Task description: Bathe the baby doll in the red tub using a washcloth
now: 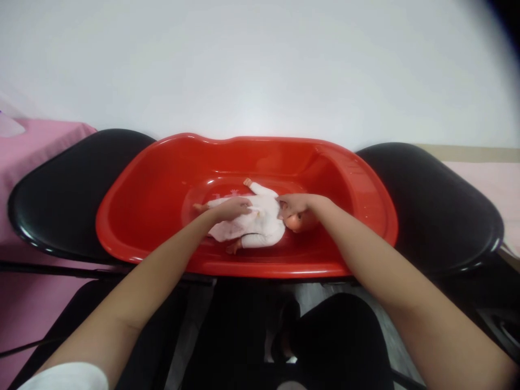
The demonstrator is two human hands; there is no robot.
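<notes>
A baby doll [268, 208] in white long-sleeved clothing lies on its back in a red baby bathtub [138, 189], its head toward the right and its feet toward the left. My left hand [234, 208] is closed with its fingers pinching the white clothing at the doll's front. At the neck, my right hand [294, 202] is curled with its fingertips on the collar, covering part of the doll's head. One doll arm reaches toward the far wall of the tub, the other toward the near side.
The tub rests between two black chair seats, one on the left [73, 189] and one on the right [439, 206]. A pink-covered table [44, 141] stands at far left, and a pale pink surface [487, 189] shows at far right. Behind everything is a white wall [252, 65].
</notes>
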